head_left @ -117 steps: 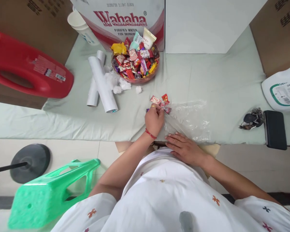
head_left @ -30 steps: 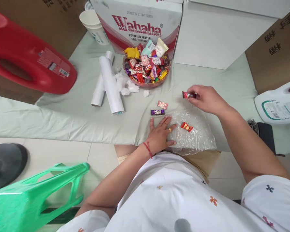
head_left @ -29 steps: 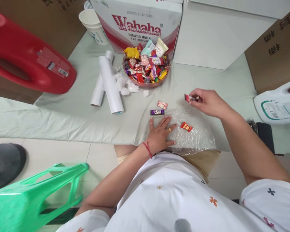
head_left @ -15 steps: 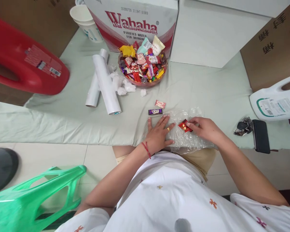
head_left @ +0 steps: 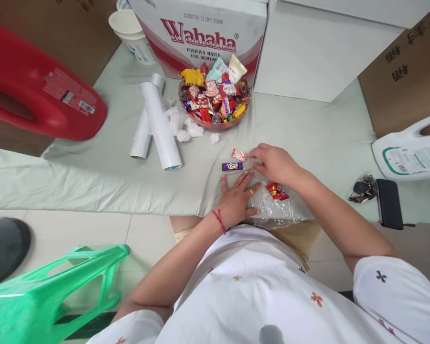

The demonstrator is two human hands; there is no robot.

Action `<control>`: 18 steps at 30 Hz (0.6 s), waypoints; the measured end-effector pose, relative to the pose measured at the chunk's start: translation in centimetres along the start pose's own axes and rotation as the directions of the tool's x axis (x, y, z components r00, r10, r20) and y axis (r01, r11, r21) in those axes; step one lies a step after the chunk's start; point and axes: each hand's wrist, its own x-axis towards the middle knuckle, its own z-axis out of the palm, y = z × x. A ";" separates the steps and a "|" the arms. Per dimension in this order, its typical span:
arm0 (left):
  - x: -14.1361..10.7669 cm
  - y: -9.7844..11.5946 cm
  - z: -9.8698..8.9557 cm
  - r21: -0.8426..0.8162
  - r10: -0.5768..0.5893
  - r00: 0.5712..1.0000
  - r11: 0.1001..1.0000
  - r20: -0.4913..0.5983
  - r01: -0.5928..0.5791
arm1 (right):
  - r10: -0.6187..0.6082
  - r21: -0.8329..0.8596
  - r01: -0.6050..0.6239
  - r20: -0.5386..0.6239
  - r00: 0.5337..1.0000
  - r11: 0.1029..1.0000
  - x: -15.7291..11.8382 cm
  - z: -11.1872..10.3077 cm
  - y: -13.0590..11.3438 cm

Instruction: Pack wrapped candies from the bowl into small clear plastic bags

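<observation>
My left hand (head_left: 237,204) lies flat with its fingers spread, pressing the left edge of a clear plastic sheet (head_left: 272,212) at the table's front edge. Two red-wrapped candies (head_left: 277,191) rest on the sheet, right of that hand. My right hand (head_left: 274,162) reaches over the sheet, thumb and fingers apart, its fingertips beside a small pink-and-white wrapped candy (head_left: 239,155). Nothing shows between those fingers. Just below that candy is a purple-wrapped chocolate (head_left: 232,166), above my left fingertips. Behind them stands a glass bowl (head_left: 220,126) heaped with mixed wrapped sweets.
Two white rolls (head_left: 162,129) lie crossed at the left, beside crumpled plastic (head_left: 186,126). A red jug (head_left: 68,102) is far left; a water carton (head_left: 208,28) stands behind the bowl. At right are a white jug (head_left: 408,153), keys (head_left: 363,188) and a black phone (head_left: 389,203).
My right hand has let go of the red candy on the sheet and moved up and left to the pink-and-white candy. My left hand stays in place.
</observation>
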 end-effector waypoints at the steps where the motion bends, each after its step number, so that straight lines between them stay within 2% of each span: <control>1: 0.0 0.0 -0.1 -0.007 -0.007 1.000 1.000 0.014 0.007 | -0.047 -0.031 0.048 0.018 0.999 0.998 1.4 0.3 -0.9; 5: 0.2 0.1 -0.3 -0.035 -0.019 0.999 0.999 0.033 0.020 | -0.141 -0.196 0.181 0.201 0.969 0.964 5.3 1.5 -3.6; 7: 0.2 0.0 -0.1 -0.047 -0.010 1.000 0.999 0.022 0.011 | -0.154 -0.253 0.199 0.188 0.970 0.947 6.0 1.7 -4.1; 10: 0.2 -0.1 0.2 -0.047 -0.008 1.000 0.999 0.007 0.009 | -0.039 -0.265 0.066 0.105 0.994 0.962 6.2 1.4 -4.1; 13: 0.3 -0.2 0.4 -0.039 -0.009 1.000 0.999 0.006 0.009 | 0.130 -0.242 -0.100 0.109 0.985 0.965 6.5 1.3 -3.9; 15: 0.3 -0.2 0.3 -0.041 -0.006 1.000 0.999 0.003 0.006 | 0.150 -0.236 -0.114 0.142 0.978 0.965 6.8 1.5 -4.1; 18: 0.3 -0.1 0.1 -0.046 -0.006 1.000 0.999 0.008 0.007 | 0.110 -0.234 -0.071 0.160 0.981 0.970 7.3 2.0 -4.6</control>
